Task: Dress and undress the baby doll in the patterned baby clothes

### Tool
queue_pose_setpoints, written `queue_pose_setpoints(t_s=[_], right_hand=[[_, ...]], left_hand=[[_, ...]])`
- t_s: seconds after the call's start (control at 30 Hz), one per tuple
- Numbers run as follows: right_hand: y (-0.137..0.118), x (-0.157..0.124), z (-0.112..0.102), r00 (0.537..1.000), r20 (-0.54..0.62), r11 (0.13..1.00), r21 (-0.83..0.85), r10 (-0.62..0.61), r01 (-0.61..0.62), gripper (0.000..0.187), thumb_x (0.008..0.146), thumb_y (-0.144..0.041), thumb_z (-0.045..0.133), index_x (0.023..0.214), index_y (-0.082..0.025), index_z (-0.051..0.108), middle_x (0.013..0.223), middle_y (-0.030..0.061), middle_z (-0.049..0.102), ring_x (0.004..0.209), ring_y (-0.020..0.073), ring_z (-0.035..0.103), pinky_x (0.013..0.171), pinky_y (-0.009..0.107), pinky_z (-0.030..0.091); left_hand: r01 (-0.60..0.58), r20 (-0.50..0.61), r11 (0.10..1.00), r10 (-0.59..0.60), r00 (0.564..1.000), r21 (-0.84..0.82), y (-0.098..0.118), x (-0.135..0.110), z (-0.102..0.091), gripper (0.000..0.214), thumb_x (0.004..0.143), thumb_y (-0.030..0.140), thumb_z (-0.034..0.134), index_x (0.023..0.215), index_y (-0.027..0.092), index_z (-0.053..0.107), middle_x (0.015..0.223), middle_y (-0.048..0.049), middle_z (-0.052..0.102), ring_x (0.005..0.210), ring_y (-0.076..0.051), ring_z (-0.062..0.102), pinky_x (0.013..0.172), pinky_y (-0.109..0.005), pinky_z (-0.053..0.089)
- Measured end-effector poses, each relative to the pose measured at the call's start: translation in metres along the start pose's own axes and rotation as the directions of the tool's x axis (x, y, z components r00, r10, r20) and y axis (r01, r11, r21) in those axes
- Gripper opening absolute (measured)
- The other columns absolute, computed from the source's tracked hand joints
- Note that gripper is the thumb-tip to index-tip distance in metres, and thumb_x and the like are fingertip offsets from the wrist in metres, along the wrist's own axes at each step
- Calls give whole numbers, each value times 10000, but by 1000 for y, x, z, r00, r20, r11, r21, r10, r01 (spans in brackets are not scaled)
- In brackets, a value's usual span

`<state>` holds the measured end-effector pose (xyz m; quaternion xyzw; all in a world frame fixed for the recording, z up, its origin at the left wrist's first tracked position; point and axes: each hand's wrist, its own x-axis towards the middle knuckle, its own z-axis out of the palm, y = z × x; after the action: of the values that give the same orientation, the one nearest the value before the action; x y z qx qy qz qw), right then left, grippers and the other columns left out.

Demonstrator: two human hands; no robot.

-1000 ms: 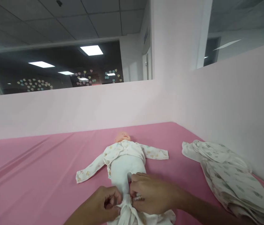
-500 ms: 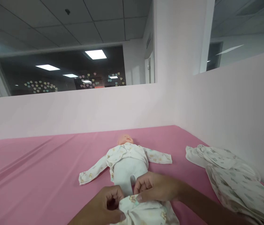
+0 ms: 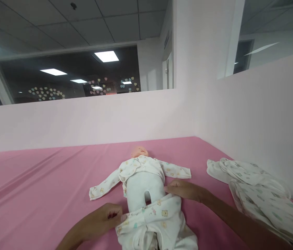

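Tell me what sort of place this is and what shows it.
Probably a baby-care training room: a doll in a small printed shirt lies on a pink sheet, and the wide window behind shows a tiled ceiling.

Doll (image 3: 144, 182) left of cloth (image 3: 263, 198)

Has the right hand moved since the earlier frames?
Yes: the right hand has moved rightward and away from the wearer, closer to the pink sheet's far corner.
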<state>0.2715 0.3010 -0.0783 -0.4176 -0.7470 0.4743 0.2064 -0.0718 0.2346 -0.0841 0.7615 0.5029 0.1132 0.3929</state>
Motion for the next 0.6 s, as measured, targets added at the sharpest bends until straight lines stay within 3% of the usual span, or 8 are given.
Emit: queue_pose_setpoints(t_s=[0.1, 0.2, 0.27, 0.43, 0.5, 0.6], right_hand=[[4, 9, 0, 995, -58, 997, -29, -79, 77, 532, 863, -564, 518, 566, -221, 242, 572, -68, 191, 545, 88, 162, 544, 293, 123], [9, 24, 5, 958, -235, 986, -32, -164, 161, 499, 865, -559, 516, 578, -214, 297, 591, -67, 213, 556, 93, 190, 540, 279, 137], [12, 34, 12, 927, -326, 981, -15, -187, 193, 460, 876, -541, 500, 605, -211, 327, 616, -61, 252, 581, 101, 239, 548, 268, 178], [15, 45, 33, 876, -438, 973, 10, -202, 230, 428, 902, -516, 451, 645, -219, 283, 668, -52, 268, 646, 118, 293, 603, 270, 260], [16, 44, 36, 869, -452, 972, 15, -202, 234, 426, 899, -517, 453, 646, -219, 284, 669, -51, 274, 649, 121, 297, 609, 274, 267], [17, 42, 37, 873, -447, 970, 45, -196, 240, 427, 882, -525, 472, 641, -218, 299, 667, -51, 279, 651, 123, 294, 607, 275, 269]], left_hand=[[-64, -56, 993, 58, 997, -98, -3, 4, 3, 495, 891, 602, 479, 676, 205, 277, 707, 44, 268, 643, -112, 218, 564, -259, 184], [-144, -141, 965, 115, 983, -219, -6, 16, 13, 471, 887, 585, 500, 686, 205, 306, 714, 44, 305, 649, -110, 250, 582, -245, 217], [-165, -254, 952, 98, 962, -258, -8, 25, 22, 462, 879, 595, 502, 698, 204, 334, 717, 43, 328, 657, -114, 282, 597, -238, 247], [-122, -554, 945, -71, 830, -304, -3, 43, 34, 487, 839, 652, 505, 683, 212, 365, 688, 38, 356, 645, -132, 347, 598, -240, 296], [-151, -610, 933, -87, 788, -328, 0, 50, 34, 501, 820, 655, 530, 656, 214, 359, 670, 37, 359, 643, -138, 362, 593, -242, 303], [-191, -637, 898, -119, 761, -396, -4, 62, 30, 513, 792, 654, 575, 622, 208, 385, 653, 34, 392, 641, -139, 386, 596, -247, 332]])
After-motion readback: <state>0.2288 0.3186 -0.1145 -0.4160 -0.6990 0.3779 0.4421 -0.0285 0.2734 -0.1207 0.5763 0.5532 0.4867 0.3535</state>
